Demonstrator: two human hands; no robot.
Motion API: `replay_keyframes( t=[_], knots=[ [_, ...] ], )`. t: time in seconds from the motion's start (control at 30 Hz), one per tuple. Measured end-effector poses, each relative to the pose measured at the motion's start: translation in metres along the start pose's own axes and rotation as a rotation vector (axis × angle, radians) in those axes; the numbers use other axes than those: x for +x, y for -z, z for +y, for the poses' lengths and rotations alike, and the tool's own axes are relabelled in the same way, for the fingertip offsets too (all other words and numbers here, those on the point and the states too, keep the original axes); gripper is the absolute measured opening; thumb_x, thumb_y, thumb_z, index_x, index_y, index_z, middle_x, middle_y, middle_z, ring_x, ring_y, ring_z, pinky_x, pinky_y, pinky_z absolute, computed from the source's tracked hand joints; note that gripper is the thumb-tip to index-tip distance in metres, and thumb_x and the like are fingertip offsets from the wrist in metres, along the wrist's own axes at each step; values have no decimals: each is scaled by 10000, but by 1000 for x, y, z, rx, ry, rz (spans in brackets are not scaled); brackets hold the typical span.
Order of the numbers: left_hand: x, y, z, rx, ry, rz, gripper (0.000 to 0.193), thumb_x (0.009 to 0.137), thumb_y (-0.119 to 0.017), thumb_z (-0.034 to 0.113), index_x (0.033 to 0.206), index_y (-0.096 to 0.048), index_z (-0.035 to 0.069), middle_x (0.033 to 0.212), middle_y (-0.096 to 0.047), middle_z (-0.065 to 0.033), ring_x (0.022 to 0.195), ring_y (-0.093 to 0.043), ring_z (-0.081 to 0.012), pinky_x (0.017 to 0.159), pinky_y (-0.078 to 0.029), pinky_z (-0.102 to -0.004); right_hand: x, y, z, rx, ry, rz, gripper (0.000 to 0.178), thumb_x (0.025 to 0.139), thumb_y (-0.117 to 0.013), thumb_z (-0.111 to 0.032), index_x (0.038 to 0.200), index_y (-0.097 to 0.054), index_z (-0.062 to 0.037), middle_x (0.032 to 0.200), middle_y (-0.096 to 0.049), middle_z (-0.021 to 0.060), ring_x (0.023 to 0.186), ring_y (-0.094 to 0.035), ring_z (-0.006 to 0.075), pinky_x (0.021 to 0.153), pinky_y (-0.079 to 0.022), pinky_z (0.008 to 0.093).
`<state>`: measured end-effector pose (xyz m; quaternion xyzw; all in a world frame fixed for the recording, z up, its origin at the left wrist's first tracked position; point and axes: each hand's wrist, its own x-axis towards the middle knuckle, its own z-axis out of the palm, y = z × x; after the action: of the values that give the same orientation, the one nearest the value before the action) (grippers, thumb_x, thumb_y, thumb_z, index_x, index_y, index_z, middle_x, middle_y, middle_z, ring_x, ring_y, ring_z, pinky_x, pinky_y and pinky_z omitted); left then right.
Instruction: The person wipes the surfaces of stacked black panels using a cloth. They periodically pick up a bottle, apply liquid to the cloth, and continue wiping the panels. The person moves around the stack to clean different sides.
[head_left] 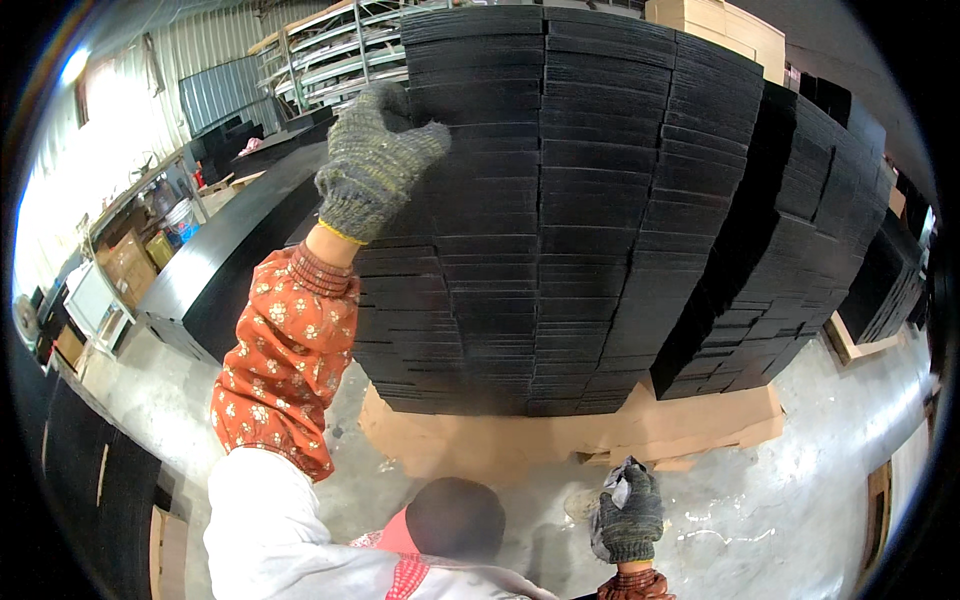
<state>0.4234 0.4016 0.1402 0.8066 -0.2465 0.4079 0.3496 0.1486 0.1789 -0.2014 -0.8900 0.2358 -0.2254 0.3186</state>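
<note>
A tall stack of black boards (590,210) rises in front of me in several side-by-side columns. My left hand (380,160), in a grey-green knit glove, is raised against the stack's upper left edge. Its thumb points right across the board edges, apart from the fingers, which partly show. Low on the right, my right hand (628,510), gloved in the same knit, closes on a crumpled grey-white rag (622,488). That hand is below the stack's base, apart from the boards.
Brown cardboard (480,440) lies under the stack on the grey floor. More black boards (800,260) stand at the right, and a long black stack (230,250) at the left. Behind are a metal rack (330,60) and pale boxes (720,30). Dark panels (90,460) lie near left.
</note>
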Motion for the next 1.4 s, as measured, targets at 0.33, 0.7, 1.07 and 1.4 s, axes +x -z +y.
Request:
replay_keyframes(
  t=[0.33,0.7,1.07,1.4],
  knots=[
    [6,-2,-30,-191,-143,35,351,734,-764,148,1011,-593,19,774,-569,-7,698,-546,-87,604,-472,-246,3,5,-5,-55,-43,-83,518,774,-657,-219,1254,-525,-74,1151,-573,176,1084,-549,354,908,-452,432],
    [3,-3,-15,-66,-156,11,287,722,-787,137,883,-574,32,666,-539,17,590,-512,-59,499,-431,-221,5,0,0,-68,12,-69,521,769,-639,-203,1241,-516,-21,1122,-578,202,1048,-553,369,904,-448,444],
    [11,2,-21,-5,-97,-45,366,682,-787,226,922,-594,28,737,-586,-52,662,-584,-148,593,-493,-297,3,-6,6,-15,14,-11,565,661,-729,-134,1195,-554,-72,1146,-587,146,1072,-558,338,916,-451,433],
    [-172,-3,-21,-236,-405,-808,606,688,-772,340,1182,-565,57,1089,-606,-124,994,-590,-281,859,-470,-398,28,27,-56,422,61,121,507,702,-754,-178,1161,-577,-55,1090,-631,153,1000,-608,256,878,-472,368]
  ],
)
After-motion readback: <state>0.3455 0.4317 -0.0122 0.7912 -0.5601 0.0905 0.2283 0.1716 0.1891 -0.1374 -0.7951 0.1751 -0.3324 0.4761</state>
